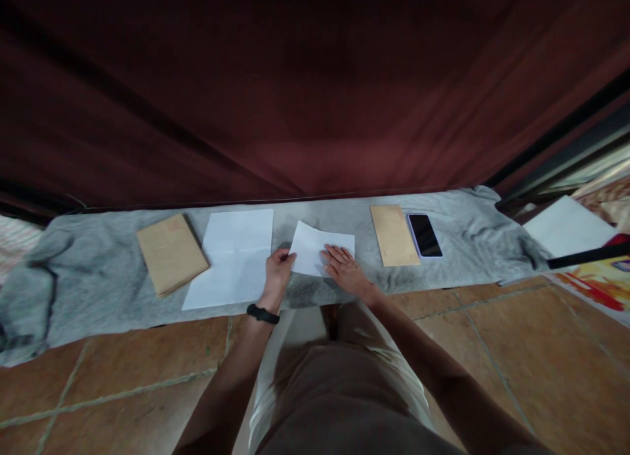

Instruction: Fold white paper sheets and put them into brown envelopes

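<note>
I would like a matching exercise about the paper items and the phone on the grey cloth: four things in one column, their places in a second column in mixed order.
Things:
1. folded white sheet
2. stack of brown envelopes
3. phone
4. flat white sheet

Places:
A. touching the right side of the single brown envelope
B. under the right hand, its edge pinched by the left hand
C. farthest left on the grey cloth
D. between the stack and the left hand

Pairs: 1-B, 2-C, 3-A, 4-D
</note>
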`<state>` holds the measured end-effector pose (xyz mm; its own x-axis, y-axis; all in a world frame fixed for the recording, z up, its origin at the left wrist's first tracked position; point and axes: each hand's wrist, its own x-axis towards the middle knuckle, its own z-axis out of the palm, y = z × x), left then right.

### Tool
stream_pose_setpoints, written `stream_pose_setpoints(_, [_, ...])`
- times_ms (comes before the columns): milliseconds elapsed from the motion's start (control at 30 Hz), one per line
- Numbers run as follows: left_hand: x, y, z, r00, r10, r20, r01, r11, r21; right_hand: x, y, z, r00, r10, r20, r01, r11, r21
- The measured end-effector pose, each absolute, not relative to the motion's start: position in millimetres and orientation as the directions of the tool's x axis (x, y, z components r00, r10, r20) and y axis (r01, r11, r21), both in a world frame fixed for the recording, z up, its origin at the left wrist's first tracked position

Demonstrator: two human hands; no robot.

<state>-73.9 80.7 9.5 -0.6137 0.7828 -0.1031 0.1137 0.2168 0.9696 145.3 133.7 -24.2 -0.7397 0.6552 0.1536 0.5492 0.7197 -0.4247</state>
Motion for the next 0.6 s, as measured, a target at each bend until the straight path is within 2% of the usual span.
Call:
stream_pose_setpoints(133, [-75.2,81.3,50.2,-0.634,0.774,0.014,0.169,0.121,0.978,149.7,137.4,-18.9,-0.627,0.750,0.211,0.575,0.628,-0.525])
stream_pose_setpoints(233, [-68.4,77.5,87.8,-0.612,0.725,0.317,0.407,-0.055,0.912,155.6,144.8,-14.2,-0.509,0.823,0.253,0.572,0.543,-0.614])
stream_pose_setpoints(300, [-59.5,70.8,103.6,-0.525,0.720,0.453,0.537,-0.132,0.833,160.6,149.7,-12.5,-0.439,0.862,0.253,0.577,0.487,-0.656])
stream_pose_setpoints(367, [-49.4,61.2,105.9,-0.358,0.763,0.538,0.635,-0.224,0.739,166.7,152.7,-12.6,-0.390,0.887,0.248,0.584,0.446,-0.678])
stream_pose_setpoints(433, [-40.3,50.4,94.7,-0.148,0.811,0.566,0.698,-0.320,0.641,174.1,152.8,-14.7,-0.366,0.896,0.252,0.580,0.431,-0.691])
stream_pose_setpoints(500, [-33.1,39.8,74.8,0.028,0.852,0.523,0.731,-0.374,0.571,182.9,149.5,-18.4,-0.374,0.890,0.262,0.566,0.442,-0.696])
stream_pose_setpoints(600, [-25.9,25.0,42.4,0.153,0.899,0.410,0.771,-0.368,0.520,197.3,139.3,-25.3,-0.444,0.858,0.258,0.549,0.488,-0.678])
